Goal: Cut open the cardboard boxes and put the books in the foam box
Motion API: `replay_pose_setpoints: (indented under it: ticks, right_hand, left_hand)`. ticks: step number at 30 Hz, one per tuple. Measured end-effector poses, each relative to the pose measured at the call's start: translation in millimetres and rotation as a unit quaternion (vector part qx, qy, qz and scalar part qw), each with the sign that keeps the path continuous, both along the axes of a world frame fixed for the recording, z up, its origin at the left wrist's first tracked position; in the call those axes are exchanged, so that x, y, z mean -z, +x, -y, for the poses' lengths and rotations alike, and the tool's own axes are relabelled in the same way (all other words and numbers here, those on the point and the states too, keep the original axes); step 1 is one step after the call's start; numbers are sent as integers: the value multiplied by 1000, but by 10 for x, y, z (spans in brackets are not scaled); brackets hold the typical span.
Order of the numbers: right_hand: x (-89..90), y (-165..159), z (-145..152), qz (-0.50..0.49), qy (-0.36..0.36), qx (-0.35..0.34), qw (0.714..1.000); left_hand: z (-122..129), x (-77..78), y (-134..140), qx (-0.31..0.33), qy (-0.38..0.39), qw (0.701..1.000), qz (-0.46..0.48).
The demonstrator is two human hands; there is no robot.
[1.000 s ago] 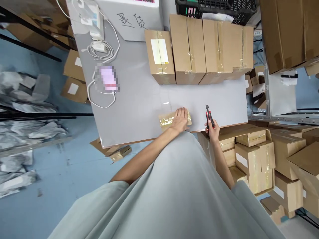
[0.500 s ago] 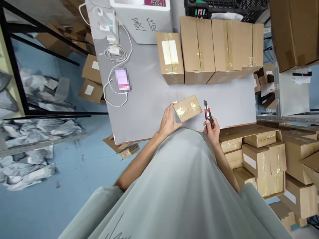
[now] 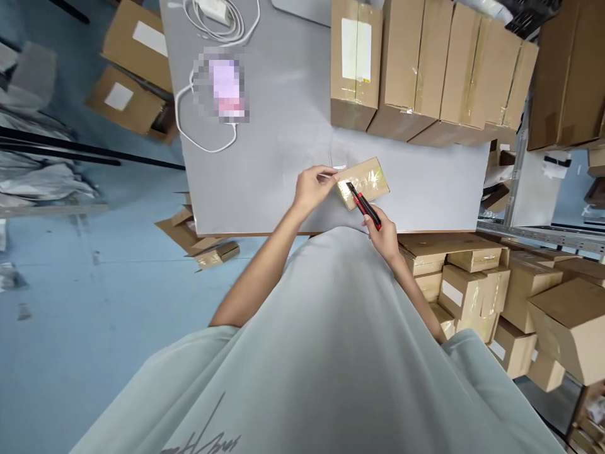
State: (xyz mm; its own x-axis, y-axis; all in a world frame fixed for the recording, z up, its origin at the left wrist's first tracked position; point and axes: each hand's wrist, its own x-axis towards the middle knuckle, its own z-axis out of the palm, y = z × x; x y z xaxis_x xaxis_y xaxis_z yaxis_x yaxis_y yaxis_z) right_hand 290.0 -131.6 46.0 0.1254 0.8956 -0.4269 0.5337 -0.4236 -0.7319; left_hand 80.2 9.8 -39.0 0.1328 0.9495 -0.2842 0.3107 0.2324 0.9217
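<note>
A small taped cardboard box (image 3: 371,176) lies at a slant on the grey table, near its front edge. The fingertips and thumb of my left hand (image 3: 312,189) come together at the box's left end, gripping its corner; whether loose tape is between them I cannot tell. In my right hand (image 3: 382,234) is a red and black utility knife (image 3: 366,208), its fingers wrapped round the handle. The blade points up and left, over the left part of the box's taped top. Whether the tip touches the tape is not clear.
Larger taped cartons (image 3: 418,69) stand in a row at the back right of the table (image 3: 278,126). At the left lie a blurred-out phone (image 3: 227,88) and a white cable (image 3: 208,150). More boxes (image 3: 466,296) are stacked below right, and opened cardboard (image 3: 215,253) lies on the floor.
My right hand has brought the knife left, from beside the box to over its top. My left hand has shifted from the box's side to its left corner. The view has moved closer.
</note>
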Motion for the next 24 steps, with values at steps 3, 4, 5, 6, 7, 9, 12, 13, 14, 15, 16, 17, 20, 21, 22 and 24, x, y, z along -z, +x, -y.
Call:
replay_pose_setpoints:
  ticks: [3, 4, 5, 6, 7, 9, 12, 13, 14, 15, 16, 17, 20, 21, 22, 24]
  right_hand:
    - [-13, -56, 20, 12, 11, -21, 1000]
    - [-16, -73, 26, 17, 14, -25, 999]
    - [-19, -90, 29, 21, 16, -29, 999]
    - [-20, -108, 28, 26, 16, -33, 999]
    - [-21, -127, 24, 30, 17, -38, 999]
    - [-24, -167, 1, 35, 18, -51, 998]
    - [-35, -232, -62, 59, 10, -73, 995]
    - [-41, -252, -86, 73, 5, -78, 994]
    - [-49, -270, -109, 85, 0, -82, 993]
    - [-58, -285, -129, 94, -3, -83, 992]
    - [-70, -297, -147, 99, -4, -84, 991]
    - [-84, -305, -160, 102, -4, -85, 991]
    - [-143, -316, -182, 118, -13, -95, 988]
    - [-168, -319, -186, 129, -19, -99, 986]
    - [-195, -325, -191, 142, -23, -106, 984]
    - [-252, -345, -205, 170, -27, -127, 977]
  left_hand:
    - [-98, 68, -23, -3, -39, 998, 46]
    - [-110, 81, -42, -4, -50, 997, 65]
    - [-115, 89, -64, -5, -58, 995, 79]
    - [-117, 91, -85, -6, -64, 994, 88]
    - [-116, 88, -106, -6, -67, 993, 92]
    - [-113, 74, -136, -6, -72, 993, 95]
    - [-115, 59, -145, -4, -83, 991, 103]
    - [-116, 60, -139, -5, -85, 991, 106]
    - [-117, 65, -128, -7, -86, 990, 108]
    - [-118, 73, -114, -10, -87, 990, 110]
    - [-118, 83, -98, -13, -87, 990, 110]
    - [-118, 96, -81, -16, -86, 990, 110]
    - [-118, 135, -33, -16, -79, 992, 99]
    - [-119, 148, -22, -14, -75, 993, 92]
    - [-120, 160, -14, -11, -69, 994, 85]
    - [-125, 178, -10, -5, -58, 996, 69]
